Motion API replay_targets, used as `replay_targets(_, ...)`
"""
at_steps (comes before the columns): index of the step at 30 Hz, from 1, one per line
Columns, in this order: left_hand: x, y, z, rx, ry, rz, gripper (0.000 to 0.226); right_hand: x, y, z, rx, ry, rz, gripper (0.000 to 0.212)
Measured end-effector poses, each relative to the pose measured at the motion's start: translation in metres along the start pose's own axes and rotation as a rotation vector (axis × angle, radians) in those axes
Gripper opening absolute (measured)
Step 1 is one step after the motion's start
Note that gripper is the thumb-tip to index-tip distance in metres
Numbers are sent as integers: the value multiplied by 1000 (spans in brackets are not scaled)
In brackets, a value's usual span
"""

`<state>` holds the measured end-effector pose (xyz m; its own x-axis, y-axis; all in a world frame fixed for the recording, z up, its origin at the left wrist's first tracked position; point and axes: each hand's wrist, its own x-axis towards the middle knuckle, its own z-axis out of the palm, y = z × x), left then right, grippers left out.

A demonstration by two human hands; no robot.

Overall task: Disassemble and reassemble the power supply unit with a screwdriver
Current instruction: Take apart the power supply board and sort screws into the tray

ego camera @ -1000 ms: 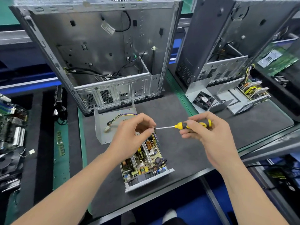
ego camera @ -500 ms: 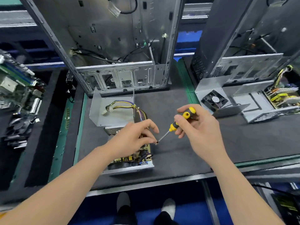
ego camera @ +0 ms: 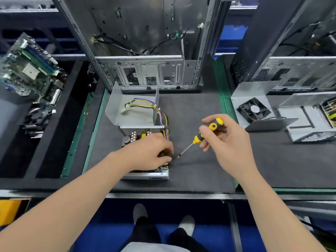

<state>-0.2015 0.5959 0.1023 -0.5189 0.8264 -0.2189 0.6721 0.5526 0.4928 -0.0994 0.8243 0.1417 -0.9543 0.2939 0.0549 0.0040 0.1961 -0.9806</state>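
**Open power supply unit under the left grip, screwdriver angled in from the right**

At far left a green motherboard [ego camera: 31, 70] lies tilted in a dark tray. On the dark surface [ego camera: 200, 170], in front of an open computer case [ego camera: 145, 51], sits the power supply unit [ego camera: 143, 131]. Its lid is off, showing a perforated metal end wall, a circuit board with a dark capacitor, and a low silver front wall. Just behind it stands the bent grey cover [ego camera: 131, 113], with a yellow and purple wire bundle [ego camera: 145, 107] looping over it and down into the unit. The left grip [ego camera: 151, 153] rests on the board with its fingers curled down at the unit's right edge; I cannot tell whether they pinch anything. The right grip [ego camera: 227, 142] is wrapped round the yellow and black screwdriver [ego camera: 203, 135], whose tip slants down-left, just beside the left fingertips. Further right, a black fan [ego camera: 254, 110] lies in another opened housing
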Motion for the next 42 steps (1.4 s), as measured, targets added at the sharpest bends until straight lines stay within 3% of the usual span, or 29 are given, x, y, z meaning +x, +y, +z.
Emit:
replay_targets(3,0,-3,-2,53,-71,106,19,-2,1,2,-21,10,7,10)
replay_targets(7,1,-6,-11,6,-105,174,12,-6,1,7,-45,25,22,10)
replay_targets(11,1,-5,-13,-26,-68,157,16,-10,2,13,-71,17,30,11)
replay_targets(18,0,-7,-18,-56,-151,209,21,-16,5,19,-97,25,33,12)
replay_targets(23,-3,-13,-20,-73,-124,284,7,-19,7,24,-92,25,37,13)
replay_targets(42,2,-23,-22,-116,-134,254,16,-28,14,42,-244,-107,-45,14)
